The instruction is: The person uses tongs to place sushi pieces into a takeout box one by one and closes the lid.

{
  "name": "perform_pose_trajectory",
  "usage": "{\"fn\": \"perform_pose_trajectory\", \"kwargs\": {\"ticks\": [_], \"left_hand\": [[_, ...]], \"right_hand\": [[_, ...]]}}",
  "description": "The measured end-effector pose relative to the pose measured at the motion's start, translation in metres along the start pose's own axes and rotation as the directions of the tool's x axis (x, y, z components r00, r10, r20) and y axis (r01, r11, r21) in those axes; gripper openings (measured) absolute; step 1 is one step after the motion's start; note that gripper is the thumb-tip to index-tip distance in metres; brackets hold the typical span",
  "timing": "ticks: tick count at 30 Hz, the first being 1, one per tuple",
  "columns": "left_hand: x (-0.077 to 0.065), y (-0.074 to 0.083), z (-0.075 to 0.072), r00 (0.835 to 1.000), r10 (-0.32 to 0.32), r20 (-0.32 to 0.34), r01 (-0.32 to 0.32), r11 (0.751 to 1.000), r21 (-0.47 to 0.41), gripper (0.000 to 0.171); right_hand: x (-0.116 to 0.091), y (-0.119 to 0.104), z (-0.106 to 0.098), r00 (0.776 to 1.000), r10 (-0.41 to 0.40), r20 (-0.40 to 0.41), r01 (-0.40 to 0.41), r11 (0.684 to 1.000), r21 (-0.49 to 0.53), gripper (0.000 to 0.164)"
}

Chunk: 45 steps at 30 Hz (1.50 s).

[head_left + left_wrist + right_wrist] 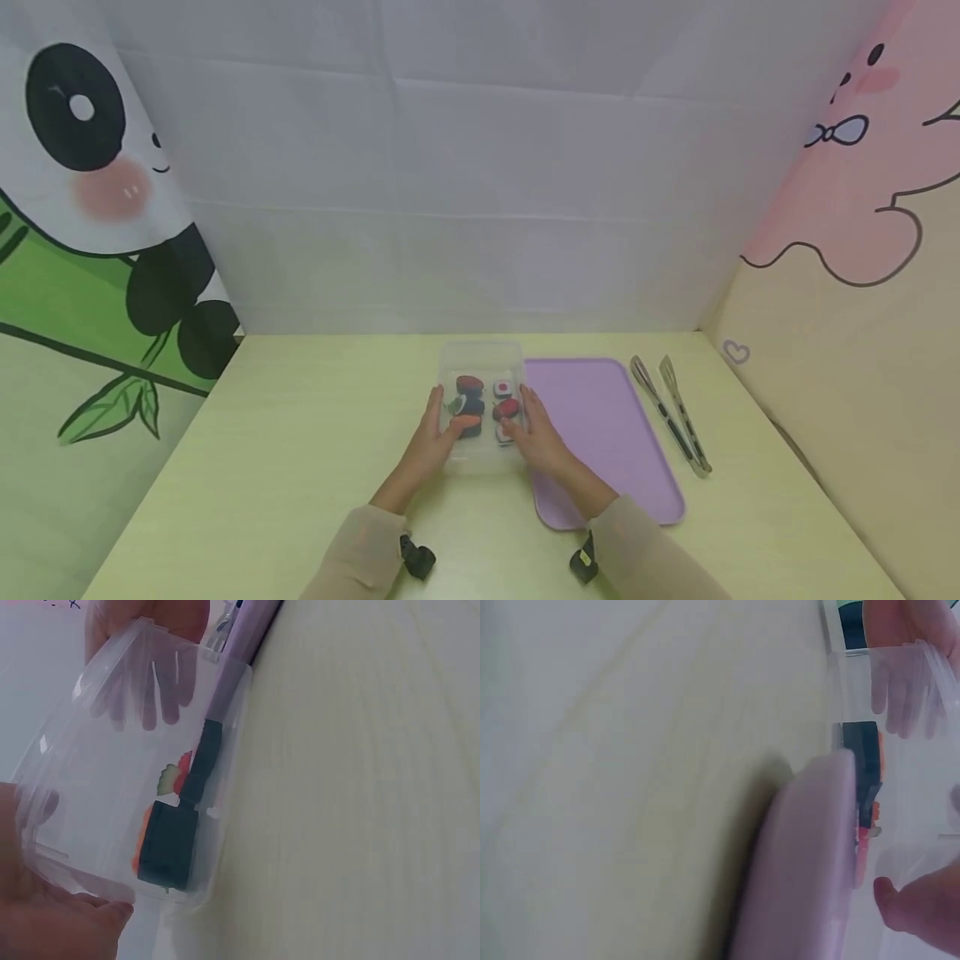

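Note:
A clear plastic container (480,458) with several toy sushi pieces (469,406) inside sits at the middle of the table. My left hand (435,437) grips its left side, the thumb over the top edge. On the opposite side my right hand (542,435) holds it the same way. Through the transparent walls, dark-wrapped sushi (169,844) shows in the left wrist view, along with the right hand's fingers (174,686). I cannot tell whether a lid is fastened on the container.
A purple tray (600,433) lies flat to the right, its left edge beside the container and partly under the right forearm. Metal tongs (678,417) lie spread on the table (300,433) beyond the tray. Printed cloth walls enclose the back and sides.

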<state>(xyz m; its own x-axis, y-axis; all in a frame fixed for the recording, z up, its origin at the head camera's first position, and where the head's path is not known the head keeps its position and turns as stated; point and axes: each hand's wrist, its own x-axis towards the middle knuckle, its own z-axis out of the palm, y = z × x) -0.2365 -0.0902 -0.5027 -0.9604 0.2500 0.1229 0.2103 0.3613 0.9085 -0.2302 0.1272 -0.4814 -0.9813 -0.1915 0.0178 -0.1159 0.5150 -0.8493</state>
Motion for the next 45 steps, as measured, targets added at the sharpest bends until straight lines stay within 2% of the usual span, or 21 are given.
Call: {"fn": "perform_pose_trajectory", "kwargs": {"ticks": [3, 6, 7, 10, 14, 18, 24, 31, 33, 38, 41, 45], "left_hand": [[0.004, 0.003, -0.007, 0.996, -0.082, 0.026, 0.084, 0.995, -0.059, 0.076], [0.015, 0.009, -0.015, 0.991, -0.136, 0.009, 0.136, 0.99, -0.041, 0.075], [0.02, 0.012, -0.016, 0.991, -0.134, 0.005, 0.134, 0.991, -0.015, 0.073], [0.032, 0.014, -0.017, 0.991, -0.133, 0.022, 0.129, 0.983, 0.129, 0.072], [0.038, 0.011, -0.011, 0.985, -0.164, 0.054, 0.149, 0.965, 0.214, 0.07], [0.038, 0.008, -0.007, 0.99, -0.14, 0.032, 0.131, 0.971, 0.202, 0.067], [0.035, 0.006, -0.007, 0.993, -0.111, 0.03, 0.103, 0.977, 0.189, 0.065], [0.041, 0.008, -0.017, 0.985, -0.143, 0.093, 0.129, 0.981, 0.142, 0.071], [0.046, 0.01, -0.021, 0.982, -0.16, 0.099, 0.145, 0.978, 0.151, 0.074], [0.063, 0.01, -0.029, 0.984, -0.161, 0.081, 0.136, 0.958, 0.252, 0.073], [0.072, 0.007, -0.029, 0.985, -0.154, 0.076, 0.125, 0.947, 0.296, 0.069], [0.075, 0.002, -0.026, 0.986, -0.151, 0.069, 0.124, 0.945, 0.302, 0.066]], "right_hand": [[0.006, -0.002, -0.006, 1.0, -0.015, 0.019, 0.013, 0.998, 0.06, 0.077], [0.02, -0.002, -0.012, 0.999, -0.049, 0.007, 0.048, 0.99, 0.132, 0.075], [0.025, -0.001, -0.013, 0.998, -0.059, 0.001, 0.058, 0.987, 0.147, 0.074], [0.039, 0.0, -0.012, 0.999, -0.049, -0.007, 0.05, 0.993, 0.108, 0.074], [0.045, 0.0, -0.007, 1.0, 0.016, 0.001, -0.016, 1.0, 0.013, 0.076], [0.046, 0.001, -0.003, 0.998, 0.053, -0.028, -0.054, 0.998, -0.017, 0.072], [0.045, 0.003, -0.004, 0.999, 0.043, -0.005, -0.043, 0.999, -0.013, 0.07], [0.05, -0.008, -0.013, 0.997, 0.073, 0.011, -0.073, 0.997, -0.01, 0.074], [0.057, -0.009, -0.015, 0.997, 0.073, -0.005, -0.073, 0.997, -0.037, 0.073], [0.078, -0.008, -0.017, 0.999, 0.052, -0.015, -0.054, 0.991, -0.125, 0.07], [0.086, -0.004, -0.014, 0.998, 0.07, 0.006, -0.068, 0.987, -0.147, 0.07], [0.09, 0.0, -0.01, 0.996, 0.091, 0.009, -0.087, 0.979, -0.185, 0.07]]}}
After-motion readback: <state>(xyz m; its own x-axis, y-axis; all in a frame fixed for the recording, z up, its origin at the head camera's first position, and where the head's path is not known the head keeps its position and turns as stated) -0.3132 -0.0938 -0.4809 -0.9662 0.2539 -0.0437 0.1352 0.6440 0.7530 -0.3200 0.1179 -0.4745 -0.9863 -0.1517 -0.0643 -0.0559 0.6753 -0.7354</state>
